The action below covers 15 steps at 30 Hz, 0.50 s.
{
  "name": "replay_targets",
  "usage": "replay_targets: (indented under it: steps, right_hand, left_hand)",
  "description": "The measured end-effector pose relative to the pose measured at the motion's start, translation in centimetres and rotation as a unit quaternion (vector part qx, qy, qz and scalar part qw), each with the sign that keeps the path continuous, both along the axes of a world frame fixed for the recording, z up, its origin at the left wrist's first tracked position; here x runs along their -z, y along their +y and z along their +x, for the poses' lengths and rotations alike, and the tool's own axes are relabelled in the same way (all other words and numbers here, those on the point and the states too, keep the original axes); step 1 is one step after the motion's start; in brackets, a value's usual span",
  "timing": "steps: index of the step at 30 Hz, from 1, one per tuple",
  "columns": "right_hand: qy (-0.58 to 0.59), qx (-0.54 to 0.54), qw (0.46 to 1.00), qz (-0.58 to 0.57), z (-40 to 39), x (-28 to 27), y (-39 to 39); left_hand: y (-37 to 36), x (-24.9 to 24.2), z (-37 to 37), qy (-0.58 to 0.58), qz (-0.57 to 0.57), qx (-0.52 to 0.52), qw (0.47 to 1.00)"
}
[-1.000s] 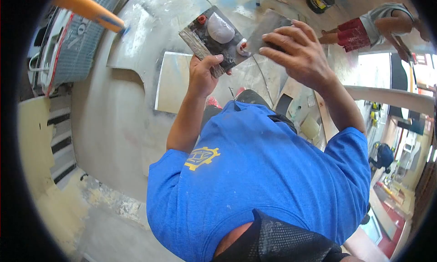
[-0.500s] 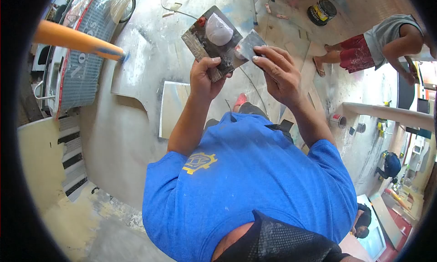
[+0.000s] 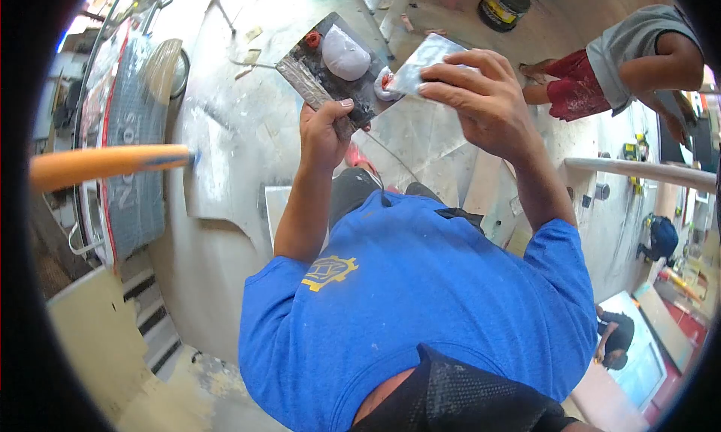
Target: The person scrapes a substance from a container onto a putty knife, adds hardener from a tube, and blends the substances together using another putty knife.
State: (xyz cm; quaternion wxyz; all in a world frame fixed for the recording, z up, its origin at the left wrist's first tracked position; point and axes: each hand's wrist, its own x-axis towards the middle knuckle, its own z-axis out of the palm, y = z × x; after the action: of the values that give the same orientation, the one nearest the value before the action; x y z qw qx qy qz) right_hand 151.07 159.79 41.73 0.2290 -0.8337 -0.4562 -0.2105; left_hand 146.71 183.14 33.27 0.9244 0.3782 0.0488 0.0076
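Note:
My left hand (image 3: 325, 135) grips a dark putty board (image 3: 330, 86) by its worn wooden strip, thumb on top. A large mound of white putty (image 3: 345, 54) sits on the board, with a red dab (image 3: 312, 39) of paste at the far corner. Near the board's right edge is a smaller white blob streaked with red (image 3: 385, 84). My right hand (image 3: 484, 94) holds a flat metal putty scraper (image 3: 429, 58), fingers spread across its back. Its lower left edge meets the small streaked blob in this view.
An orange pole (image 3: 113, 160) juts in from the left, before a plastic-wrapped panel (image 3: 135, 131). A black bucket (image 3: 505, 7) stands ahead. A person in red shorts (image 3: 574, 94) bends at the right, near a pale beam (image 3: 642, 173). Two other people are farther right.
The board has shifted slightly left in view and my right hand has moved a little right and up. The scraper shows more of its face. I have stepped or turned, as the surroundings shifted.

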Motion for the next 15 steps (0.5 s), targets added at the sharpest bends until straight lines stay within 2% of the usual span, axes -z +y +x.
replay_targets:
  steps: [3,4,6,7,8,9,10,12,13,15]
  right_hand:
    - [-0.006,-0.012,0.998,-0.057,4.7,0.0,1.4]
    - [-0.057,-0.007,0.997,-0.059,6.6,0.4,2.2]
    - [-0.023,-0.004,0.992,-0.121,9.8,0.3,2.7]
    - [-0.013,-0.002,0.989,-0.15,11.7,-0.1,3.2]
    - [-0.02,0.002,0.987,-0.156,13.4,-0.2,3.3]
    - [-0.047,0.024,0.978,-0.204,14.8,-0.7,3.8]
    - [-0.029,0.019,0.981,-0.189,16.2,-1.3,3.7]
    - [-0.02,0.05,0.98,-0.189,18.3,-2.6,3.2]
    - [-0.011,0.06,0.987,-0.147,19.4,-2.8,2.8]
    - [0.034,0.039,0.997,0.05,21.6,-2.0,2.2]
  left_hand:
    - [-0.6,-0.2,5.6,-0.016,0.04,0.034,0.999]
    - [-0.7,0.1,7.2,-0.007,0.051,0.033,0.998]
    - [-0.4,0.0,11.5,-0.009,0.076,0.028,0.997]
    - [0.4,-0.6,13.3,0.019,0.105,0.058,0.993]
    - [1.0,2.3,16.0,0.006,0.131,0.03,0.991]
    - [3.0,3.4,18.1,0.043,0.184,0.097,0.977]
    - [1.6,0.5,19.4,0.008,0.131,0.031,0.991]
    - [1.7,-1.1,22.9,-0.026,0.039,0.017,0.999]
    - [1.9,-2.2,24.5,-0.033,-0.018,0.016,0.999]
    - [3.5,-2.9,27.1,-0.048,-0.021,0.025,0.998]
